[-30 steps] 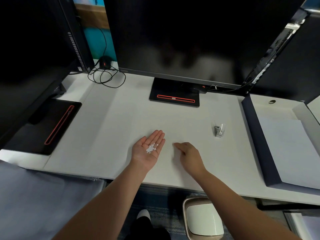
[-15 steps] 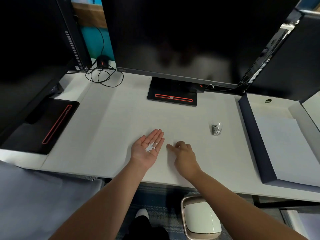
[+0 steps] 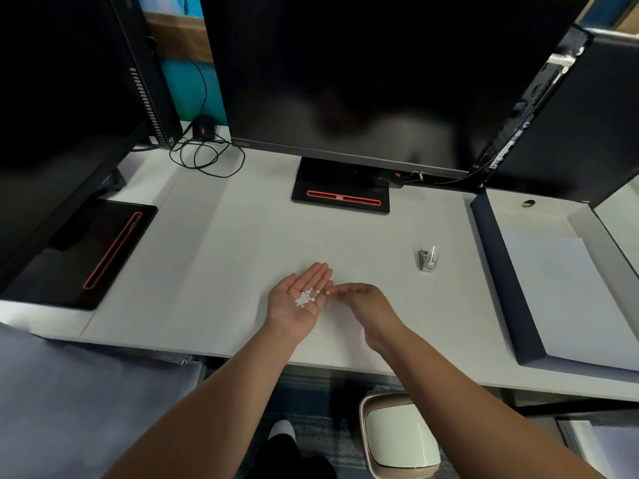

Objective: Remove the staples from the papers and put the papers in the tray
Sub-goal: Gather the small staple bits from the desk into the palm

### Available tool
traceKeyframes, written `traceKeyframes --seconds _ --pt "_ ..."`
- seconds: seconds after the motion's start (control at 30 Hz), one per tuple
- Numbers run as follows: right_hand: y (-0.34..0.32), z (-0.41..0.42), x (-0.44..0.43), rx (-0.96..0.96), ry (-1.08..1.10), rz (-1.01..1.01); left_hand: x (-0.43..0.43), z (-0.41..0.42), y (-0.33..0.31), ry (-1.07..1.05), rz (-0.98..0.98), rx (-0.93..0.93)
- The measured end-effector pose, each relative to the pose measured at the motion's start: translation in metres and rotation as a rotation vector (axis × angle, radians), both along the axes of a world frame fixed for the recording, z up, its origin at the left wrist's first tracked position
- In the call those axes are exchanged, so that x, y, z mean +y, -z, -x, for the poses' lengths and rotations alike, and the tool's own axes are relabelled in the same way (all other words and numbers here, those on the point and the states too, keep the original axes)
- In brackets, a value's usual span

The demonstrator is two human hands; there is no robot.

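Tabletop (image 3: 242, 264) middle is open from the front edge back to the monitor stand (image 3: 340, 188) at the back edge. A second monitor base (image 3: 86, 250) blocks the left edge, and cables (image 3: 207, 157) fill the back left corner. The tray (image 3: 498, 271) wall lines the right edge, with the staple remover (image 3: 428, 259) standing near it, apart.

Both forearms (image 3: 221, 392) bare as far as the view shows. The left hand (image 3: 299, 300) and right hand (image 3: 366, 305) are bare too. Low in view is a white-toed foot (image 3: 283, 429) — sock or shoe, cannot tell — with dark clothing (image 3: 290, 461) on the leg behind it.
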State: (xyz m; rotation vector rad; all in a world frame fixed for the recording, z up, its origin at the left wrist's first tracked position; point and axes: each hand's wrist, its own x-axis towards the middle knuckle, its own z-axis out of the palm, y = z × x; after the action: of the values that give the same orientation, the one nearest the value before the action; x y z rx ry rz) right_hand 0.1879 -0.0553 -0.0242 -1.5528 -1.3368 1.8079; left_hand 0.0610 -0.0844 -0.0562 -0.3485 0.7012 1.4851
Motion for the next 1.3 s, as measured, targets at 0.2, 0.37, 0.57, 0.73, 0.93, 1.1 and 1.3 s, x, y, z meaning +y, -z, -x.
traceKeyframes --seconds 0.2,0.37,0.57,0.73,0.93,1.1,1.3 --pt "0.02 0.018 -0.001 -0.177 0.011 -0.266 -0.001 -0.006 0.002 0.027 -0.009 0.02" --pt "0.028 0.019 0.001 -0.236 -0.02 -0.37 -0.003 -0.005 0.001 0.022 -0.019 -0.005" --pt "0.033 0.012 0.008 -0.216 0.03 -0.428 -0.001 0.001 -0.003 -0.008 -0.023 -0.032" --pt "0.057 -0.014 -0.006 -0.633 -0.433 -0.876 0.003 0.022 -0.009 -0.068 -0.038 -0.026" --pt "0.073 -0.013 -0.023 -0.789 -0.728 -0.956 0.017 0.045 -0.018 -0.112 -0.059 0.011" --pt "0.072 0.005 -0.008 -0.797 -0.77 -0.893 0.026 0.053 -0.023 -0.11 -0.069 0.009" --pt "0.07 0.016 0.015 -0.809 -0.808 -0.895 0.032 0.063 -0.025 -0.115 -0.06 0.024"
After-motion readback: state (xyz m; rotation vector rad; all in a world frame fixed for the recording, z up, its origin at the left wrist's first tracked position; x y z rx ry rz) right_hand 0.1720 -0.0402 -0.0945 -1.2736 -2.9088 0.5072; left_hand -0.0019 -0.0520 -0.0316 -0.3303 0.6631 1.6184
